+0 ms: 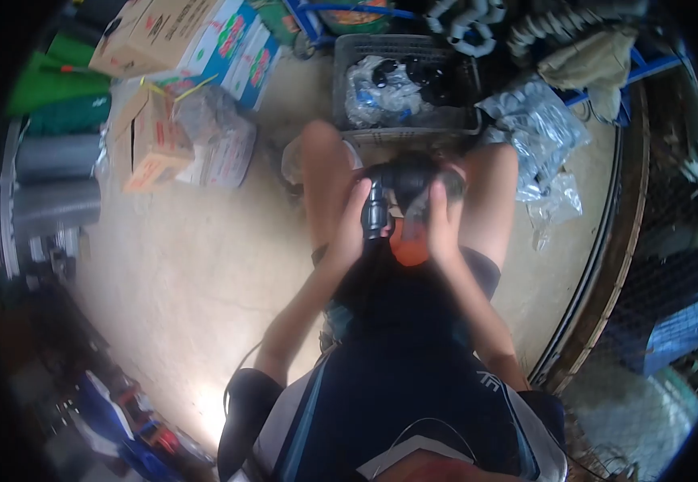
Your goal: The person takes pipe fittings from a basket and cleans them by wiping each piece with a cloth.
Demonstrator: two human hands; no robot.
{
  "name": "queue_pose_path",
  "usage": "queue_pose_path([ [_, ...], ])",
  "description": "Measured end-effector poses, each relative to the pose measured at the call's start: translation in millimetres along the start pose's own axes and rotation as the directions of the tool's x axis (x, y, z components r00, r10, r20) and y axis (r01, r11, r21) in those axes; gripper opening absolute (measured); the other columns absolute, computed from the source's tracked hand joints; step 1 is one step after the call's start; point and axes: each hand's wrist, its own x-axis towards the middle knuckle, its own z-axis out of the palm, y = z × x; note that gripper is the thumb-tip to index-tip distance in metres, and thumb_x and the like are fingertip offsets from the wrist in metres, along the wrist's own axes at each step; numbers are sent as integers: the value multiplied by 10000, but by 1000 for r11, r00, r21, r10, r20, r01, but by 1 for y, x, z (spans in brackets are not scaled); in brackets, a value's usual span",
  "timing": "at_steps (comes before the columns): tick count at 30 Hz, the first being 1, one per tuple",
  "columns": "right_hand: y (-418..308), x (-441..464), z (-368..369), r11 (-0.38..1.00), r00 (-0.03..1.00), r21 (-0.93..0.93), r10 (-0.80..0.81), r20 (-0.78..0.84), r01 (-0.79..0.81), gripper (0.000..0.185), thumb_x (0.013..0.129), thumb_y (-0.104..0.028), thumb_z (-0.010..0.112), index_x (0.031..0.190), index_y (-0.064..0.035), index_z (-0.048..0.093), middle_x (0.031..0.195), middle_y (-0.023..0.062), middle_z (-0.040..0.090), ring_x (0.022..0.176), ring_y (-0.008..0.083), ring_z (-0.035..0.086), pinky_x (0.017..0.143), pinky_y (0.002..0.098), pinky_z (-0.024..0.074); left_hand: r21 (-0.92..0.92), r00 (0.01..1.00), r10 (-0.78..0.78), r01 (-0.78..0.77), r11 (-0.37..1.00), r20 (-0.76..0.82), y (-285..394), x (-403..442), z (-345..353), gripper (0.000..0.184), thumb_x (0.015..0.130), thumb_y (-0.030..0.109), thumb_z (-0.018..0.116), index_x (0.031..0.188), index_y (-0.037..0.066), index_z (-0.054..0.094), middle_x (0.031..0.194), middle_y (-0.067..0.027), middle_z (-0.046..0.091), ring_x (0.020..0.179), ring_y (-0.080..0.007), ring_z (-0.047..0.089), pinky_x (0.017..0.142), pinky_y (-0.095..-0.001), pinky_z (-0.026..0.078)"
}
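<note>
My left hand (354,223) is closed around a black plastic pipe fitting (375,210) with ringed collars, held upright between my knees. Opposite it, my right hand (444,222) grips a dark rounded part (418,178), its thumb lying along the near side. That part is smeared by motion, and whether it joins the fitting I cannot tell. Between the two hands, low over my lap, shows an orange piece (409,243); what it belongs to is unclear. The fingers of both hands are mostly hidden behind what they hold.
In front of my knees stands a grey plastic crate (413,132) with clear bags and black parts inside. Plastic bags (538,140) lie to its right. Cardboard boxes (152,149) are at the left, and a metal rail (606,273) runs along the right.
</note>
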Motion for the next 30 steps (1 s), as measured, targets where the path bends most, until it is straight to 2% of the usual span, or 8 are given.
queue_pose_path([
  [2,-7,-8,2,847,942,-413,-303,144,335,339,750,-45,633,1053,-3,487,946,145,600,839,250,604,741,302,459,-278,975,-106,49,959,-193,-5,5,11,398,888,415,419,909,25,498,690,-79,562,439,-170,506,407,-232,419],
  [6,-8,-8,0,847,916,-373,-286,281,379,332,754,-91,646,1042,-10,500,990,135,584,857,219,580,772,293,441,-780,999,-47,41,625,15,-14,25,-52,358,874,344,429,996,14,498,829,-114,558,770,-211,554,608,-287,486],
  [10,3,3,-27,988,982,-61,130,-133,-139,320,846,-139,565,1121,-19,455,1032,83,516,925,155,483,824,273,400,-513,816,-17,-346,786,-577,5,39,-120,304,857,309,451,956,29,519,879,-113,565,791,-235,552,685,-331,506],
  [12,-6,13,-43,936,891,19,339,-303,-350,382,877,-226,540,1184,-27,429,1053,64,501,888,123,495,763,242,415,-586,809,-159,-261,767,-567,10,54,-167,286,856,306,452,956,47,524,885,-112,564,798,-241,553,689,-362,512],
  [16,11,36,-69,979,903,-27,176,-393,-203,413,900,-348,427,1185,-50,453,769,17,486,543,78,462,419,204,365,-437,778,-211,-90,895,-592,-37,105,-250,260,856,285,452,983,67,512,921,-117,556,838,-250,560,693,-417,525],
  [18,4,41,-73,931,845,177,365,-392,-320,396,903,-392,400,1076,-56,520,622,-19,427,417,59,375,329,189,275,-360,723,-252,5,933,-643,-47,134,-262,297,866,307,422,1055,86,479,976,-128,537,884,-264,551,715,-457,528],
  [24,3,55,-79,815,789,476,516,-335,-330,525,891,-441,397,1072,41,501,514,-53,303,355,47,234,301,189,143,-186,624,-390,367,911,-677,-67,221,-302,446,897,375,371,1268,127,359,1233,-106,418,1084,-287,456,822,-496,465],
  [30,12,70,-81,810,757,459,545,-360,-365,478,886,-436,412,1062,-2,509,530,-35,327,352,66,252,293,198,162,163,631,-91,332,929,-770,-113,254,-363,523,903,339,385,1326,42,305,1276,-117,410,1099,-226,463,810,-327,450],
])
